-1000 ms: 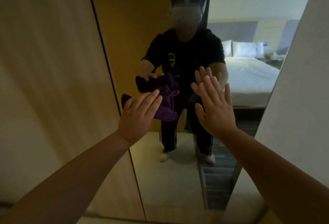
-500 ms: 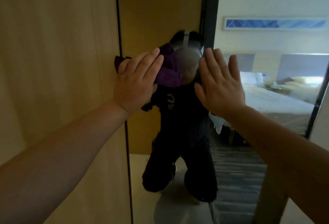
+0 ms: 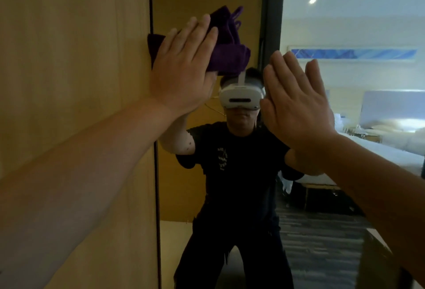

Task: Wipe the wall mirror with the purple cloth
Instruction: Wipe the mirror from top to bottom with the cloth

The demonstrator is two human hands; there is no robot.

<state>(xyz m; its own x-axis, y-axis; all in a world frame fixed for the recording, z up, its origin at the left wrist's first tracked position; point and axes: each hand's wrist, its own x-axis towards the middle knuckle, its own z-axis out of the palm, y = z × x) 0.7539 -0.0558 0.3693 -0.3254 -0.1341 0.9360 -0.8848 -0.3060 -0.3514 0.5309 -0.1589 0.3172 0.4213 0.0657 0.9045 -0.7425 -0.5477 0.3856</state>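
In the head view, the bunched purple terry cloth (image 3: 226,47) sits in the upper centre of the frame, pinned flat against the tall wall mirror (image 3: 322,128) by the left hand (image 3: 184,75), palm down with fingers spread over it. The cloth looks soft and light, so it probably handles best under a broad palm. The right hand (image 3: 296,109) is open and empty, just beside. The mirror's left edge meets a light wooden panel (image 3: 73,59); glass lies free rightward and below.
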